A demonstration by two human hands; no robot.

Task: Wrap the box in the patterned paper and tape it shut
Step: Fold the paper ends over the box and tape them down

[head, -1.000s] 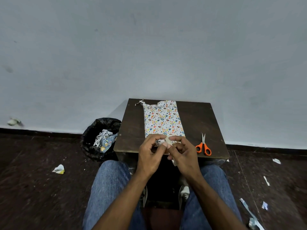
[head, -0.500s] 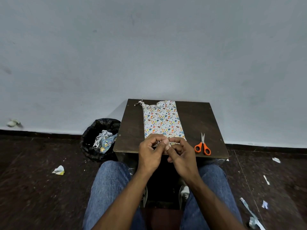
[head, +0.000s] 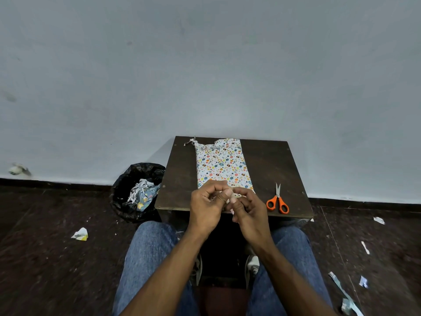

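A long box wrapped in white paper with small coloured prints (head: 222,164) lies on a small dark wooden table (head: 271,163), its far end ragged and loosely folded. Both hands meet over the box's near end. My left hand (head: 208,205) and my right hand (head: 249,209) have curled fingers, and their fingertips pinch a small pale strip, seemingly tape (head: 232,199), between them. The box's near end is hidden behind the hands.
Orange-handled scissors (head: 278,200) lie on the table's right front. A black-lined bin (head: 136,190) with paper scraps stands left of the table. Paper scraps litter the dark floor on both sides. My knees in jeans are under the table's front edge. A pale wall is behind.
Both hands stayed together at the box's near end, working the small strip; the fingertips shifted slightly. The box and scissors have not moved.
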